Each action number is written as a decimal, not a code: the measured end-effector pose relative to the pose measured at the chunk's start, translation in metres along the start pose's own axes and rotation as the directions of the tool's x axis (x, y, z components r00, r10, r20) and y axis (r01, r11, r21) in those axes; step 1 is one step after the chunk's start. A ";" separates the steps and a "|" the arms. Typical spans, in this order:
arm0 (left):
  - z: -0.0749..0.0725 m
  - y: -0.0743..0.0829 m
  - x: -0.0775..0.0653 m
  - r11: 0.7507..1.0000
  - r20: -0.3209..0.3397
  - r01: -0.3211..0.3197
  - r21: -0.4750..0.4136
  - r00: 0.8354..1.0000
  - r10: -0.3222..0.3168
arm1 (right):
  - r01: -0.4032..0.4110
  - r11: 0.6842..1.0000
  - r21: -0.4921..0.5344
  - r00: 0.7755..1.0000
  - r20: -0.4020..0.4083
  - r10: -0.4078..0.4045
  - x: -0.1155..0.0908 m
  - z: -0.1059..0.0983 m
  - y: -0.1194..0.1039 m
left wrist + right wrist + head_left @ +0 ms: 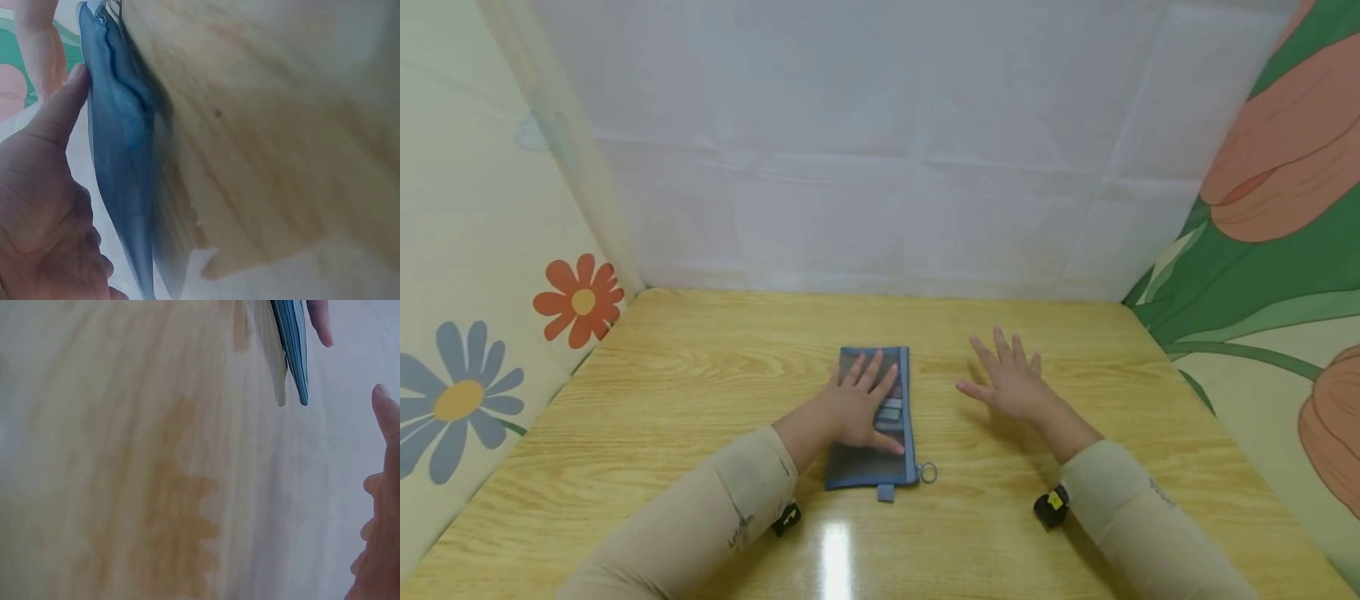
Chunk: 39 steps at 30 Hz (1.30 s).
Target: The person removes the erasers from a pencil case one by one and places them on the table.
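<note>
Evidently empty, splayed wide: left hand (pixel 856 414) over the blue pouch (pixel 863 467), right hand (pixel 1017 392) above the table (pixel 700 367).

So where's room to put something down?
The table is bare between the left sleeve, orange flower and white backdrop; also between the right hand and pink flowers. Crowded: the blue pouch, with the left hand over it.

We count one left hand (pixel 852 408), one right hand (pixel 1015 389), two sleeves (pixel 677 521), one pouch (pixel 865 467), one ring (pixel 936 473), one tab (pixel 886 493), two black wrist devices (pixel 1050 507), and one tabletop (pixel 700 358). On the left wall panel we record two whole printed flowers (pixel 460 401).
</note>
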<state>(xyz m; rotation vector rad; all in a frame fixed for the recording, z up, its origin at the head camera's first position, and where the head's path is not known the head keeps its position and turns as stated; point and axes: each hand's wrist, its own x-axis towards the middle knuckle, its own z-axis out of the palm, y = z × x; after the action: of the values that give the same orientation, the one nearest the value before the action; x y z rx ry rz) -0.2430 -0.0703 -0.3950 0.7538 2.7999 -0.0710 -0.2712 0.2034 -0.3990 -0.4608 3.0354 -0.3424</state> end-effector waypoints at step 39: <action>-0.005 -0.003 -0.005 0.998 0.116 -0.005 -0.056 0.993 0.011 | 0.082 0.988 0.128 0.997 0.000 -0.083 0.000 0.004 -0.013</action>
<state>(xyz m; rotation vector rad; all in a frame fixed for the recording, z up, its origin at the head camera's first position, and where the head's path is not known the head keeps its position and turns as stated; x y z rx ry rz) -0.2415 -0.0745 -0.3892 0.7239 2.6770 -0.0349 -0.2665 0.1901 -0.4002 -0.5778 2.9716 -0.5363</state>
